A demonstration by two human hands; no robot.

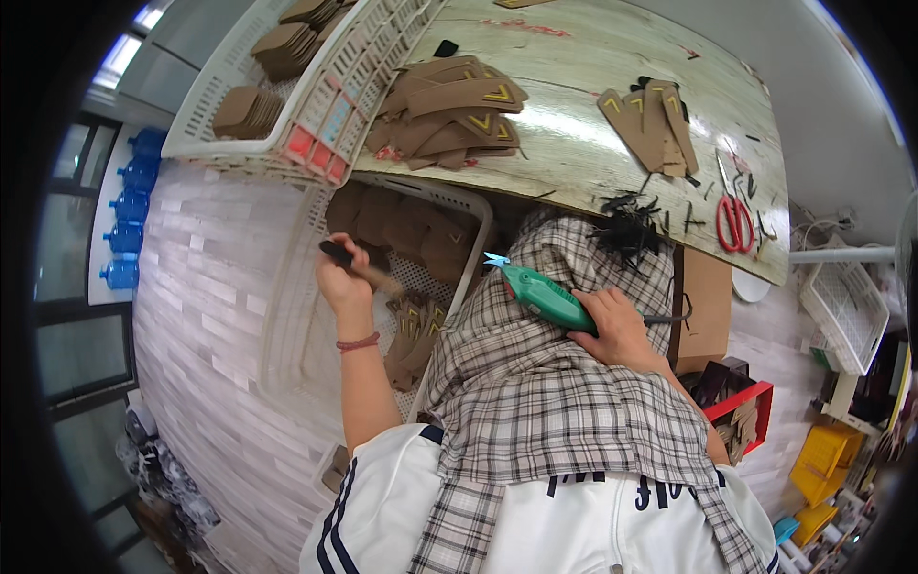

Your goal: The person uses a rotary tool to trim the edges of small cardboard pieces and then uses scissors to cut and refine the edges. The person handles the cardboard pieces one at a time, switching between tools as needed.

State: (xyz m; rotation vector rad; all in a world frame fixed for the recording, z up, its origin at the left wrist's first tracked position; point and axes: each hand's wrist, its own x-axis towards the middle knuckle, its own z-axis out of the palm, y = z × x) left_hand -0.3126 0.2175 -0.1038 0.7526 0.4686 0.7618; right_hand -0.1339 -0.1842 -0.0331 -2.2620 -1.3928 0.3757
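My left hand (344, 277) is raised over a white plastic basket (287, 316), its fingers closed on a brown strap (380, 278) with a black end; the strap's free end is blurred. Below it, more brown straps (413, 330) with yellow V marks lie in the basket, beside stacked brown pieces (392, 225). Around the green body of an electric scissors (547, 298) my right hand (612, 327) is wrapped, over the plaid apron (535, 383) on my lap. The tool's small blades point up and left, away from the strap.
On the table (564, 105) lie a heap of brown straps (454, 110), a smaller fanned bunch (655, 124) and red-handled scissors (734, 222). Black scraps (626, 230) gather at its near edge. A white crate (287, 143) of brown stacks stands left; a red box (746, 421) sits right.
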